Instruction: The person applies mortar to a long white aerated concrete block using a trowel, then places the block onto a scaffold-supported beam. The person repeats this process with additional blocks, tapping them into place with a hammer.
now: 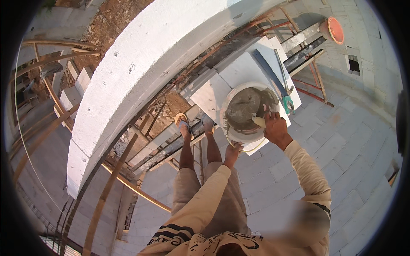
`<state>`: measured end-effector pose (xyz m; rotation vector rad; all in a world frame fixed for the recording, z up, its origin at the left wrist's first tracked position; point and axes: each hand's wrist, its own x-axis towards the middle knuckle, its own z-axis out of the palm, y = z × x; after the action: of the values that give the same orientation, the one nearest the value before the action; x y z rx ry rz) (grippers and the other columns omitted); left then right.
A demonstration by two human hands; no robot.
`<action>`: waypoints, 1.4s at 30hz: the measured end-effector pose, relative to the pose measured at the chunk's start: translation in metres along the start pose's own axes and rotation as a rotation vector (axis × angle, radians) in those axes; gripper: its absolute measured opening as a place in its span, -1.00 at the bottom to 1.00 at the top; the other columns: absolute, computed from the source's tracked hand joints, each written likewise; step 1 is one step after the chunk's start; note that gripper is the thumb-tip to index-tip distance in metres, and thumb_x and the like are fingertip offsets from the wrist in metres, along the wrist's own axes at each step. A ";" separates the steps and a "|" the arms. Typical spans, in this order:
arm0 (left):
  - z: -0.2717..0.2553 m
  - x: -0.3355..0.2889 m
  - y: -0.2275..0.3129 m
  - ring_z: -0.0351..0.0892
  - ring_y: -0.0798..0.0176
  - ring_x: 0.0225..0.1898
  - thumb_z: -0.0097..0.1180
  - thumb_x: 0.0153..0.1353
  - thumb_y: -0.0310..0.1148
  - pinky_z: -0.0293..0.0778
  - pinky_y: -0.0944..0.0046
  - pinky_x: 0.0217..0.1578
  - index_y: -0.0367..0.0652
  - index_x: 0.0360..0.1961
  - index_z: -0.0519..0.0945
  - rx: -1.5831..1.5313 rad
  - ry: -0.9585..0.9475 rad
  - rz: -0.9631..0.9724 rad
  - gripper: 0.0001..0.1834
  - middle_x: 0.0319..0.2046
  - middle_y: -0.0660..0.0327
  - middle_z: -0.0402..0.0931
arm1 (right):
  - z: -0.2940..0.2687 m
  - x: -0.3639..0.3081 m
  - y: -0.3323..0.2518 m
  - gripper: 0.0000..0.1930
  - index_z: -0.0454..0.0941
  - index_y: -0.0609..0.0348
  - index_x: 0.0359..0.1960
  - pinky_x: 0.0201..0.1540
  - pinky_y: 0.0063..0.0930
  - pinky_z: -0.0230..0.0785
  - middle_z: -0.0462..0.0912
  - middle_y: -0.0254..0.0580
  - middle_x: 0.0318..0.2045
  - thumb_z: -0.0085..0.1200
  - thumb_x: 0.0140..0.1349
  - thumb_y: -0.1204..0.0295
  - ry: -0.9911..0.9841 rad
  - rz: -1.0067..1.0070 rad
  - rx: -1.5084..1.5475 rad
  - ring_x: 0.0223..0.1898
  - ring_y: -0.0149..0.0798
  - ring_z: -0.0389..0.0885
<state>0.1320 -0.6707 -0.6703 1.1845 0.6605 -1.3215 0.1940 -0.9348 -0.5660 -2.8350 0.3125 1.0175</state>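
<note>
A white bucket (224,112) of wet grey mortar (243,106) stands on pale blocks (210,94). My right hand (276,129) is closed around the pale handle of a tool (258,122) at the bucket's right side; its working end is hidden in the mortar, so its kind is unclear. At the near rim, my left hand (232,155) is closed by the thin yellowish bucket handle (247,150) and appears to grip it. Just beyond the bucket lies a handsaw (270,73) with a green grip, alongside a slim metal tool (282,71).
A thick white curved-looking wall top (141,59) runs along the left. My sandalled feet stand on narrow scaffold planks (156,147) above rubble. An orange bucket (335,30) sits at the far right on the planks. Wooden poles (106,198) cross at lower left; a block wall (354,149) rises at right.
</note>
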 end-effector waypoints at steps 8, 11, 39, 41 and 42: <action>-0.001 0.009 0.002 0.78 0.21 -0.12 0.23 0.45 -0.08 0.59 0.22 -0.20 -0.25 -0.11 0.61 0.222 0.096 -0.050 -0.62 -0.20 0.14 0.74 | -0.023 -0.065 -0.023 -0.49 0.27 0.22 0.06 -0.52 -0.27 0.46 0.57 -0.14 -0.45 0.28 0.28 0.25 -0.468 0.693 1.171 -0.58 -0.22 0.54; 0.001 0.007 0.001 0.78 0.22 -0.21 0.22 0.47 -0.06 0.58 0.25 -0.24 -0.28 -0.16 0.62 0.223 0.120 -0.006 -0.59 -0.28 0.14 0.76 | -0.052 -0.074 -0.007 -0.56 0.26 0.13 -0.02 -0.60 -0.40 0.35 0.53 -0.20 -0.45 0.26 0.34 0.21 -0.446 0.892 1.571 -0.59 -0.38 0.45; -0.019 -0.008 0.023 0.67 -0.43 -0.05 0.12 0.45 0.11 0.56 -0.22 -0.01 -0.33 -0.05 0.68 0.755 0.154 0.263 -0.41 -0.16 -0.31 0.69 | -0.032 -0.035 -0.111 -0.85 0.60 0.16 -0.25 -0.44 -0.06 0.49 0.67 -0.01 -0.54 0.16 0.17 0.41 -0.012 -0.654 -0.159 -0.51 0.05 0.69; -0.032 -0.004 0.032 0.66 -0.43 -0.04 0.13 0.45 0.10 0.55 -0.24 -0.01 -0.33 -0.02 0.67 0.762 0.091 0.239 -0.41 -0.15 -0.32 0.69 | -0.030 -0.054 -0.099 -0.84 0.57 0.22 -0.23 -0.42 -0.08 0.54 0.63 0.00 -0.54 0.18 0.20 0.44 -0.071 -0.736 -0.081 -0.48 0.05 0.69; -0.040 -0.003 0.036 0.66 -0.42 -0.03 0.14 0.45 0.09 0.54 -0.24 -0.01 -0.32 0.01 0.66 0.807 0.094 0.210 -0.42 -0.14 -0.31 0.69 | -0.032 -0.064 -0.091 -0.84 0.55 0.25 -0.22 -0.41 -0.09 0.56 0.61 0.00 -0.54 0.19 0.22 0.45 -0.129 -0.771 -0.047 -0.46 0.06 0.69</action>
<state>0.1752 -0.6389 -0.6702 1.9088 0.0293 -1.3936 0.1868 -0.8417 -0.4973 -2.5179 -0.7611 0.9973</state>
